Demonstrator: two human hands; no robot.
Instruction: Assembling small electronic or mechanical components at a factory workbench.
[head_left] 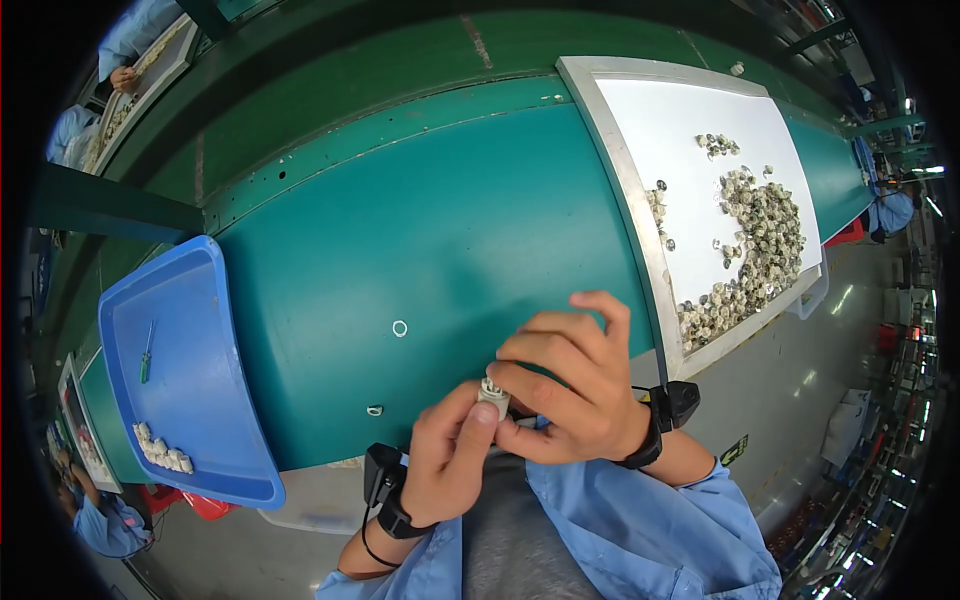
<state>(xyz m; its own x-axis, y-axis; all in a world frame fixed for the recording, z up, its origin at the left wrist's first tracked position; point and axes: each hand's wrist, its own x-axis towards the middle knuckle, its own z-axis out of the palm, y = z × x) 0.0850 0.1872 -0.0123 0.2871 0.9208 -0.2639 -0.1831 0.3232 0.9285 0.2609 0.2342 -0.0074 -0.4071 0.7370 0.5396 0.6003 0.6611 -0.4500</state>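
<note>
Near the front edge of the green work surface, I hold a small off-white cylindrical part [491, 401] with metallic pieces showing at its upper end. My left hand [445, 465] is closed, pinching this part between thumb and fingers. From the other side my right hand [572, 388] has its index finger on the part's top and its thumb by its lower side; its other fingers are raised and bent. The fingertips partly cover the part. A small white piece [374, 410] lies left of my left hand, and a thin white ring [400, 328] lies farther out.
At right, a metal-framed white tray [640, 210] bears a heap of small cream and dark parts [765, 225]. A blue tray [190, 370] at left holds a green-handled screwdriver [147, 362] and several off-white pieces [160, 452]. Other people in blue sit at the far edges.
</note>
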